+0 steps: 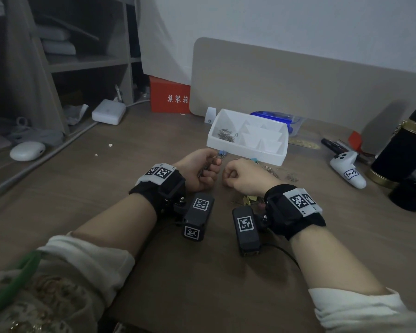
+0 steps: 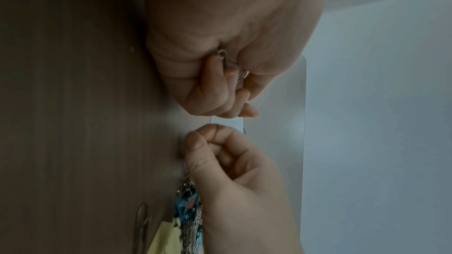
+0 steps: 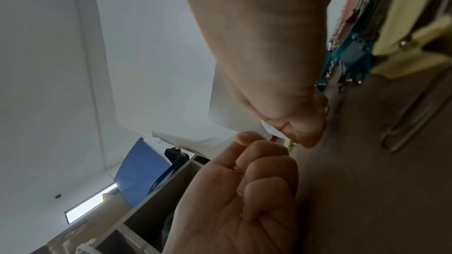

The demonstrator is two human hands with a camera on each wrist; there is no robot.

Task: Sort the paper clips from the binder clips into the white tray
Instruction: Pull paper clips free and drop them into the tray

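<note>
- My left hand (image 1: 199, 170) is curled round a bundle of paper clips (image 2: 231, 65), wire loops showing between its fingers; a blue binder clip (image 1: 222, 154) sits at its fingertips, just before the white tray (image 1: 247, 150)
- My right hand (image 1: 246, 176) is fisted; I cannot tell whether it grips anything
- White tray rests on the worktop (image 1: 106, 179), a heap of paper clips already in its left compartment; other compartments look bare
- Judgement: free the binder clip first, then tip only wire clips into that left compartment, low over the rim
- Unsorted clips (image 1: 281, 173) lie right of my right hand; more coloured clips lie under the right wrist
- Brown wood-grain worktop, dim room, beige panel behind, shelving left, white controller (image 1: 347, 168) and dark flask right
</note>
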